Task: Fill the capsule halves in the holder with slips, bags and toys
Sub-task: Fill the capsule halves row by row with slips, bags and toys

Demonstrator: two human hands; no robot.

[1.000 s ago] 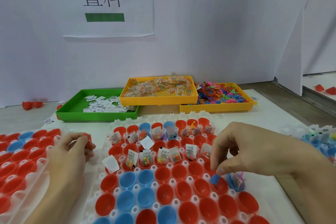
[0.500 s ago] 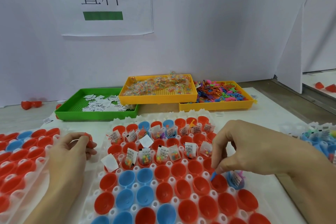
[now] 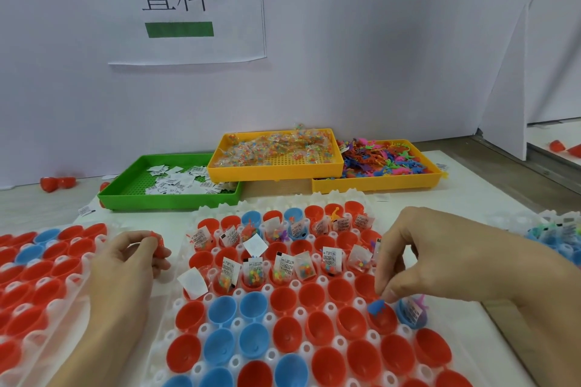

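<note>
A small blue toy (image 3: 376, 307) is pinched at the curled fingertips of the right hand (image 3: 440, 258), hanging just below them at the rim of a red capsule half (image 3: 382, 319) in the white holder (image 3: 317, 308). At three o'clock of that half, just beside it, a blue half (image 3: 412, 314) is seen already loaded with a printed slip and a purple toy. A small red toy (image 3: 156, 240) is gripped between the curled thumb and fingers of the left hand (image 3: 125, 264), held at nine o'clock of the holder, above the gap beside a second holder (image 3: 41, 276). At twelve o'clock, a green tray (image 3: 125, 188) of slips, a yellow tray (image 3: 276, 170) of bags and a second yellow tray (image 3: 377, 184) of toys are lined up.
</note>
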